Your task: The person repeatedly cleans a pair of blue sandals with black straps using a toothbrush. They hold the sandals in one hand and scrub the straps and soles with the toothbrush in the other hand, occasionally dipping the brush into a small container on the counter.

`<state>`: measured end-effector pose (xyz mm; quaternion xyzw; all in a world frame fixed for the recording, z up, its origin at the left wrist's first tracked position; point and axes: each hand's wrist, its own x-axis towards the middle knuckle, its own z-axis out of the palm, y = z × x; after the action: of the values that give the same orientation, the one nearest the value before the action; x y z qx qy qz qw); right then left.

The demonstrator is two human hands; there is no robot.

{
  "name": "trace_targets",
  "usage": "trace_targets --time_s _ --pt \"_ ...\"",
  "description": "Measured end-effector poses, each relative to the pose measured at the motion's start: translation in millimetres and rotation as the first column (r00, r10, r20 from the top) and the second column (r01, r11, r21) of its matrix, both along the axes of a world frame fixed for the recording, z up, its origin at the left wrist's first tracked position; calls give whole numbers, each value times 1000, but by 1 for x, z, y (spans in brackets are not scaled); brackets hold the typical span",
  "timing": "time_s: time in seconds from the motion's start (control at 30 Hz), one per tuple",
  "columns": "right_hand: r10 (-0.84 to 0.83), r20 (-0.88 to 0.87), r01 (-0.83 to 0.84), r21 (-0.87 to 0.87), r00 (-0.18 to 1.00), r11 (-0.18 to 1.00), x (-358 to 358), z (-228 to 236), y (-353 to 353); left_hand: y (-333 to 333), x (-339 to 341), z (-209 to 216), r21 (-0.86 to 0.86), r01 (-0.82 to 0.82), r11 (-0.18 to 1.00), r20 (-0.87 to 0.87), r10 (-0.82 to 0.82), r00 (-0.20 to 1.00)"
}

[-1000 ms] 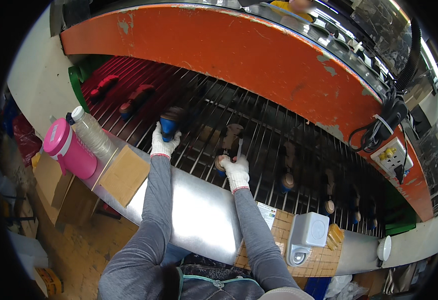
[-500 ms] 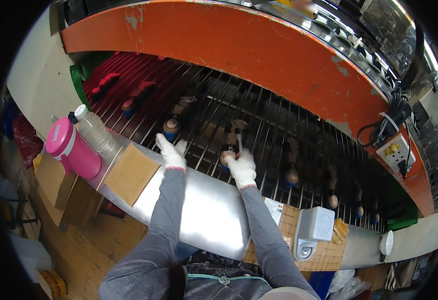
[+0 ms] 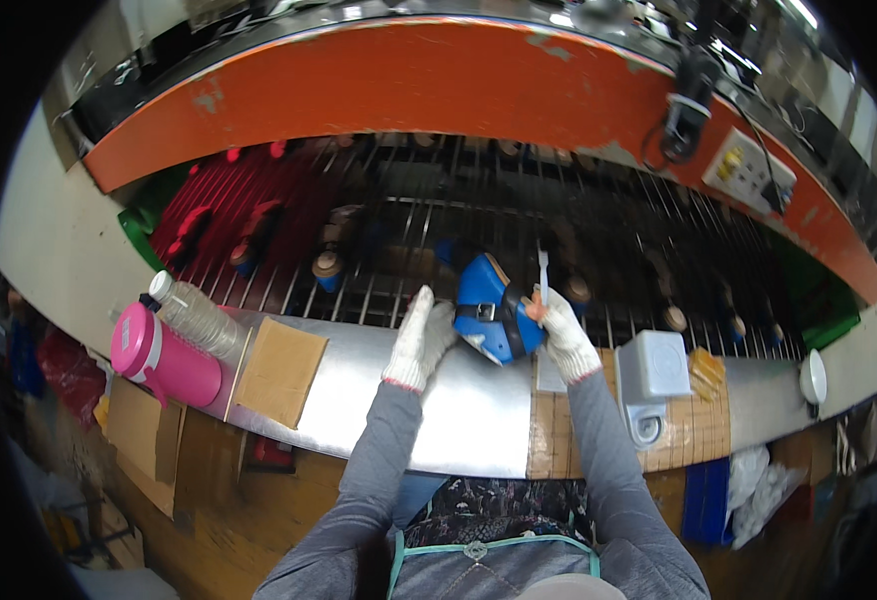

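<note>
Your gloved left hand [image 3: 419,340] cups the left side of a blue shoe [image 3: 494,318], fingers spread against it, while your right hand [image 3: 562,335] grips its other side and pinches a thin white brush-like tool [image 3: 544,272], though its tip is too small to tell. The shoe sits just above the metal table [image 3: 459,420], at the wire rack's [image 3: 479,230] near edge. At nine o'clock stands a pink flask [image 3: 159,360], beside a cardboard piece [image 3: 281,370].

Pink flask [image 3: 162,358] beside clear bottle [image 3: 194,316], left.
</note>
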<state>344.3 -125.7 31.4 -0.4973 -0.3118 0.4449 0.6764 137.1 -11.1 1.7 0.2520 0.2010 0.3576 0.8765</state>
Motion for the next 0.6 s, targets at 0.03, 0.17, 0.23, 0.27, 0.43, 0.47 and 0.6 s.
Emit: trace_targets --time_s 0.03,0.17,0.23,0.27,0.43,0.47,0.6 --pt "78 44 -82 75 996 994 1 10 -26 -16 -3 4 0 202 979 114 -200 973" --pt "136 95 -147 111 986 983 -23 39 -130 -102 -23 -1 -37 549 835 251 -524 814" --pt "56 112 -58 22 992 998 -32 47 -172 -148 -31 -12 -7 469 883 100 -466 879" --pt "-65 101 78 -128 993 989 -31 50 -196 -155 -37 -16 -116 611 783 170 -590 789" --pt "-139 897 631 -177 419 755 -2 51 -306 -199 -33 -17 -26 473 881 250 -452 856" --pt "-101 934 695 -179 342 696 0 45 -320 -200 -30 -9 108 362 926 229 -378 897" --pt "-45 961 822 -209 273 530 6 14 -348 -177 -20 36 415 46 909 224 -151 963"
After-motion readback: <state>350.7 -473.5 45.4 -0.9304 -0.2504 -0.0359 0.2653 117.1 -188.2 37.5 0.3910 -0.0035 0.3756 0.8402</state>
